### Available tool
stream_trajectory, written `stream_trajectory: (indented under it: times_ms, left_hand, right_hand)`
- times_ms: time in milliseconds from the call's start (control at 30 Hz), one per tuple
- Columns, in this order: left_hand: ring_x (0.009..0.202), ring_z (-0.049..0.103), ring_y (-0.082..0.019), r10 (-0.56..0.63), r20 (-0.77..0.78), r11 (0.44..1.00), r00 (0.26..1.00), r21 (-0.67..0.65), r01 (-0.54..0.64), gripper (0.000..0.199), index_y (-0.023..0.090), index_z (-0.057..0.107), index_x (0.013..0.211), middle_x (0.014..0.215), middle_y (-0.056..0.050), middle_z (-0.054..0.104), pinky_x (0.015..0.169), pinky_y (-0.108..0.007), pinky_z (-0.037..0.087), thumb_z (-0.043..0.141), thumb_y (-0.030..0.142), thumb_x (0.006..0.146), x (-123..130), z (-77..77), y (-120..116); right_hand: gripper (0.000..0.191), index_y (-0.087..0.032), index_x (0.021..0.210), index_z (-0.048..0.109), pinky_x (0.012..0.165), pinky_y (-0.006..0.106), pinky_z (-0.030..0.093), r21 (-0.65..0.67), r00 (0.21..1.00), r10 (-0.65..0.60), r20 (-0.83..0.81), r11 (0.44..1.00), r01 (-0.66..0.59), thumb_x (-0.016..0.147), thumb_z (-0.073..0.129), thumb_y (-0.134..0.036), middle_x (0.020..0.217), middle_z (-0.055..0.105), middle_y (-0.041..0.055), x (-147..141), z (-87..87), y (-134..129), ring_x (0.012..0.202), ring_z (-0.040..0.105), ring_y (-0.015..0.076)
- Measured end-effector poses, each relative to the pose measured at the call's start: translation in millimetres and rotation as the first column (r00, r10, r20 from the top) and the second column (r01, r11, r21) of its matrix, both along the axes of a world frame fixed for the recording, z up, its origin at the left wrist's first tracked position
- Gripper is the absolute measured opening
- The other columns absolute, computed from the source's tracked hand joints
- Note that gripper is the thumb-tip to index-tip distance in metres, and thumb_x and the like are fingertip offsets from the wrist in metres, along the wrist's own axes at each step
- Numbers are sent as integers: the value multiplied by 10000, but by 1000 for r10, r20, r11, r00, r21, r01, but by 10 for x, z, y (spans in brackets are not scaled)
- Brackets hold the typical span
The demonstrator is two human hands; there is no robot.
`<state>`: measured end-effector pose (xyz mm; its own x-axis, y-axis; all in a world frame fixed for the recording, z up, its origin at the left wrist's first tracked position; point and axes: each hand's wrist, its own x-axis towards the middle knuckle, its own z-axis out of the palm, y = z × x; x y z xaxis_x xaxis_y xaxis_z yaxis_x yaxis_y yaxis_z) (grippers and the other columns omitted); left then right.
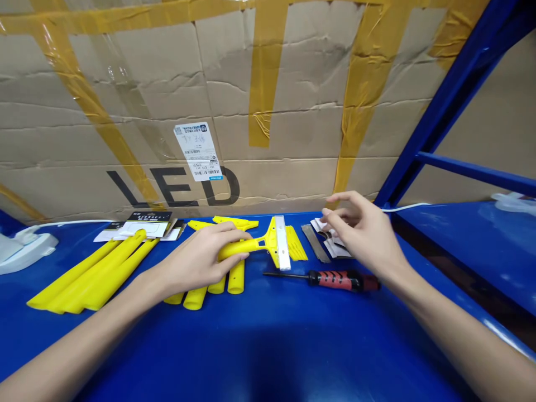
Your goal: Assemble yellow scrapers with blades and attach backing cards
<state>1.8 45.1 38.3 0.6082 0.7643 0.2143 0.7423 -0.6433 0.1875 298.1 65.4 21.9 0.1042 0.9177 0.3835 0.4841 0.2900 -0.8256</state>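
Two bare hands over blue worktop. L hand wrapped round handle of yellow scraper, thumb nearside, fingers over top; head points R w/ pale strip along its edge. Handle grip prob. leaves head free for other hand to get at. R hand half-curled, thumb & forefinger apart, nothing seen in them; it's at white-paper bits, just R of flat grey metal strips. Small yellow pcs lie betw. strips & scraper head. Screwdriver, red/blk grip, lies crosswise on near side, tip L; handle prob. kept R for easy pickup. More yellow handles beneath & beside L hand; grouped by kind, I'd guess. Far L: long yellow pcs, bunched, w/ blk/white cards at far ends.

Writing: big blk "LED" on taped carton behind. White label there: barcodes, scrawl, small print, can't read reliably. Card text too small; no brand legible.
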Motion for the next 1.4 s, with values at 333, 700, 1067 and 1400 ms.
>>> stream_trajectory:
  times_ms: [333, 700, 1067, 1400]
  left_hand:
    - [1183, 624, -291, 80, 0, 997, 997, 9, -80, 351, 225, 667, 1264, 1277, -84, 687, 1018, -474, 495, 528, 388, 986, 15, 45, 12]
    - [1158, 643, -293, 75, 0, 997, 997, 33, -75, 371, 213, 663, 1277, 1266, -88, 691, 1015, -471, 510, 531, 387, 978, 5, 38, 0]
    - [1174, 637, -300, 58, -7, 998, 998, 21, -58, 374, 196, 671, 1261, 1289, -110, 684, 1020, -486, 502, 514, 404, 994, 34, 32, -27]
    - [1163, 646, -314, 65, -32, 998, 997, 29, -64, 373, 172, 677, 1255, 1265, -127, 696, 1017, -512, 505, 520, 383, 990, 55, 18, -49]
  right_hand:
    - [118, -215, 935, 685, 715, 317, 536, -70, 830, 147, 538, 989, -129, 832, 628, -208, 885, 804, 37, -42, -87, 2, 806, 749, 222]
    - [252, -203, 1052, 742, 760, 340, 529, -199, 724, 206, 659, 975, -96, 831, 622, -218, 836, 814, 21, -218, -120, 2, 859, 751, 257]
    - [276, -197, 965, 776, 628, 348, 446, -81, 500, 103, 860, 995, -66, 835, 534, -163, 814, 777, 122, -266, -68, -65, 775, 731, 314]
    - [277, -201, 1088, 637, 652, 304, 520, 6, 880, 52, 473, 998, -63, 812, 660, -193, 799, 747, 33, -173, -112, 4, 700, 714, 207]
